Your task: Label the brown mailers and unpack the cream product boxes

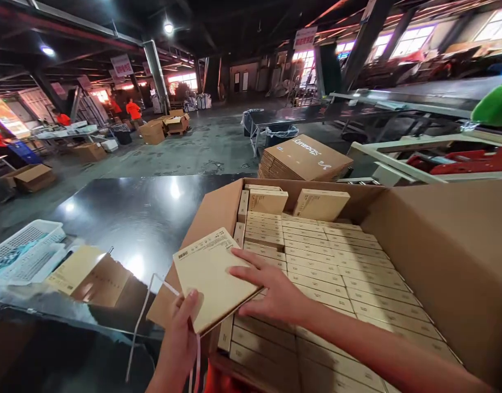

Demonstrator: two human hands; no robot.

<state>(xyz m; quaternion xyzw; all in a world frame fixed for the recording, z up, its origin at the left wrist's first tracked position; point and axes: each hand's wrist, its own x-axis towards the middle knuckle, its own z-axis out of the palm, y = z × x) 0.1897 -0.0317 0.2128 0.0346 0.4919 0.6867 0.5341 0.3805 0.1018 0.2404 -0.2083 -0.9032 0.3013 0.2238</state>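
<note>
A flat tan box [210, 275] with a barcode label is held over the left edge of a large open cardboard carton [439, 256]. My left hand [181, 338] grips the box's near corner from below, with a thin white strap [142, 316] looping down from it. My right hand [275, 292] lies on the box's right side, fingers stretched across its top and thumb under its edge. The carton is packed with rows of several identical tan boxes [336, 278]; two more [294, 202] stand tilted at its far end.
The carton rests on a glossy black table [140, 218]. A white plastic basket [25, 248] and a tan box [76, 267] lie at the table's left. A stack of flattened cartons [303, 158] stands behind. People in orange work far left among boxes.
</note>
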